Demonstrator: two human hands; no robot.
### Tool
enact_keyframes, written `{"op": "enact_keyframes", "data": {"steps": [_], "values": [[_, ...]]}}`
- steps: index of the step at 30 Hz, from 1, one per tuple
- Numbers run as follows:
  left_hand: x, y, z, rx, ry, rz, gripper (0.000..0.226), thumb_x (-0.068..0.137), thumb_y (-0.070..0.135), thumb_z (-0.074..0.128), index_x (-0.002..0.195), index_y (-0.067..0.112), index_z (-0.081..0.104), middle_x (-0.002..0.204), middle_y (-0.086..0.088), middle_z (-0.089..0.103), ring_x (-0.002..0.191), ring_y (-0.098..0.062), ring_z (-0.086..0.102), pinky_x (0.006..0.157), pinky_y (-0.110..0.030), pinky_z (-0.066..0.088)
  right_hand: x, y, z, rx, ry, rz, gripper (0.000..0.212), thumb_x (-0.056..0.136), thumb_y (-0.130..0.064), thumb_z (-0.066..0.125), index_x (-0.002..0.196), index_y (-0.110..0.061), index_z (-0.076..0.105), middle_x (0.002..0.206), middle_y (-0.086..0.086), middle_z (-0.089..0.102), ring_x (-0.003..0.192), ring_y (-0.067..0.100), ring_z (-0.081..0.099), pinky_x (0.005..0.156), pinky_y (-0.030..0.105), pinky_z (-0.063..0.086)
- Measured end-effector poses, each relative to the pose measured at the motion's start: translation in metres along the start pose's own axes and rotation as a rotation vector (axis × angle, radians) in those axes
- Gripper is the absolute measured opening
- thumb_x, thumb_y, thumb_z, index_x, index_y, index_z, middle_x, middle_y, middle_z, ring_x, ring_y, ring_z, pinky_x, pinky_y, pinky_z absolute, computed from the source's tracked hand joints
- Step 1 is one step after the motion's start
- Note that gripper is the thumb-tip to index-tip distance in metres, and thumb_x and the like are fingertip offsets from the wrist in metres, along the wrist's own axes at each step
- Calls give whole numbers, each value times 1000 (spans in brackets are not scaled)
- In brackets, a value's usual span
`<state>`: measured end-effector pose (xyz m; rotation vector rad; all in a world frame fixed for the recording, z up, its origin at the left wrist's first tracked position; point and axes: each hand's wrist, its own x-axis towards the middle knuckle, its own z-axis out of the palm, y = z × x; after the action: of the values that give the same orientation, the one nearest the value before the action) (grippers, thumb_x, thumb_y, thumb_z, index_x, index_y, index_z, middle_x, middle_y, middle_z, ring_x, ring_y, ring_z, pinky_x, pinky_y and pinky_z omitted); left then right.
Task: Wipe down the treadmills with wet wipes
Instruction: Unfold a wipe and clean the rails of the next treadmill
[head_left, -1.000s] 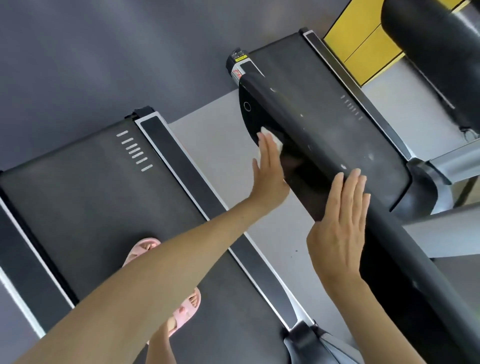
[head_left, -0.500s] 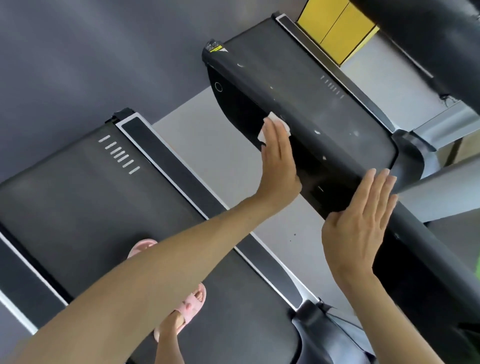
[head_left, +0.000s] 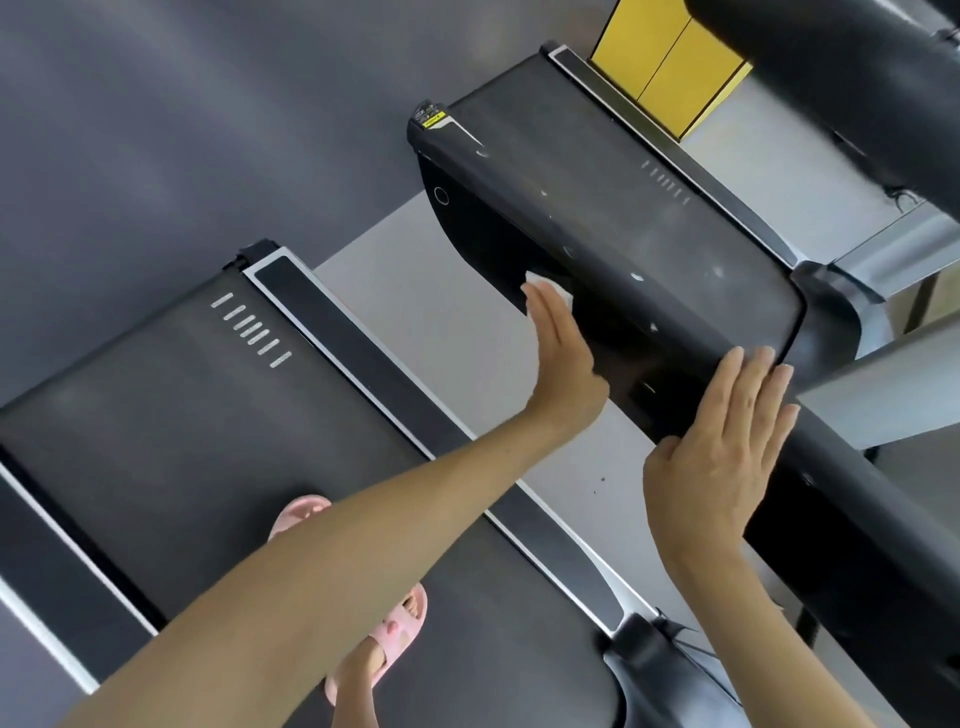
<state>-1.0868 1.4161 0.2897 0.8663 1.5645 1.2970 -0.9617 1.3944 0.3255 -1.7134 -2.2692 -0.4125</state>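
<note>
White wet wipe (head_left: 551, 289) sits pinned under the fingertips of the left hand (head_left: 563, 364), flat against the glossy black side panel (head_left: 483, 244) of the neighbouring treadmill's handrail (head_left: 519, 192). That hand is spread, fingers straight, pressing rather than clutching. The right hand (head_left: 719, 447) is open too, with its palm laid on the matte rail nearer the body, and holds nothing; it looks like a brace.

This reads as the middle of wiping the panel. The stretch beyond the left fingertips, out to the rounded end with the small ring mark, seems still to be covered, and pale specks dot the rail top above both hands. The next move calls for steady palm pressure so the wipe slides with the fingers instead of bunching, then a pass over the top. Below the left forearm lie the near treadmill belt (head_left: 208, 415) and a pink slipper (head_left: 301, 512).
</note>
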Motion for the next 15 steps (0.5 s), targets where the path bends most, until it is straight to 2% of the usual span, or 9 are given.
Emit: {"op": "enact_keyframes", "data": {"steps": [3, 4, 6, 7, 9, 11, 12, 13, 15], "values": [[10, 3, -17, -59, -1, -38, 97, 88, -19, 41, 143, 11, -32, 150, 1, -41, 139, -9, -24, 85, 11, -5, 0, 3, 0, 44, -10, 1, 85, 71, 19, 47, 150, 3, 18, 157, 24, 16, 147, 37, 6, 120, 44, -1], [22, 6, -30, -76, 49, -62, 95, 88, -19, 39, 144, 11, -31, 151, 0, -40, 140, -11, -23, 92, 7, -5, -1, 2, -1, 47, -19, 4, 86, 71, 19, 48, 150, 3, 18, 157, 24, 15, 147, 37, 6, 120, 44, -1], [44, 14, -56, -87, 162, -157, 91, 90, -16, 37, 146, 12, -28, 154, -1, -34, 145, -17, -18, 110, -15, 0, 0, -1, 0, 36, -12, 18, 86, 71, 19, 48, 150, 2, 18, 157, 23, 16, 147, 37, 6, 120, 44, -1], [50, 12, -60, -65, 197, -195, 88, 91, -14, 37, 146, 10, -26, 156, -3, -31, 146, -20, -17, 114, -24, 2, 0, -2, 1, 33, 1, 25, 85, 71, 19, 47, 150, 2, 19, 157, 23, 16, 147, 37, 6, 120, 44, -1], [40, 9, -50, 92, 174, -220, 84, 93, -9, 40, 145, 2, -24, 156, -10, -28, 146, -25, -18, 118, -33, -1, 1, -4, 2, 33, 18, 43, 84, 71, 19, 46, 149, 3, 21, 157, 23, 18, 147, 36, 8, 121, 44, 0], [18, 1, -24, 230, 5, -166, 90, 93, -4, 43, 142, 3, -32, 152, -9, -37, 141, -17, -26, 114, -27, -8, 0, -3, 3, 39, 28, 40, 83, 71, 19, 46, 149, 3, 23, 156, 23, 21, 147, 36, 10, 121, 44, 1], [12, -2, -18, 213, -66, -161, 93, 94, -4, 44, 141, 7, -35, 149, -5, -41, 136, -11, -28, 108, -21, -8, 1, -1, 3, 39, 28, 30, 81, 71, 19, 46, 148, 3, 24, 155, 24, 23, 147, 37, 12, 121, 44, 2], [16, -5, -18, 181, -73, -153, 95, 94, -4, 45, 140, 9, -37, 149, -2, -43, 135, -10, -29, 106, -18, -5, 1, 0, 3, 35, 27, 18, 80, 72, 19, 45, 148, 3, 25, 154, 24, 25, 146, 37, 14, 121, 44, 3], [35, -3, -34, 155, 48, -208, 95, 92, -6, 45, 143, 11, -33, 153, -1, -35, 144, -18, -20, 112, -24, 8, 1, 3, 2, 21, 32, 3, 79, 72, 19, 44, 147, 4, 26, 153, 24, 27, 146, 37, 16, 121, 43, 3]]}}
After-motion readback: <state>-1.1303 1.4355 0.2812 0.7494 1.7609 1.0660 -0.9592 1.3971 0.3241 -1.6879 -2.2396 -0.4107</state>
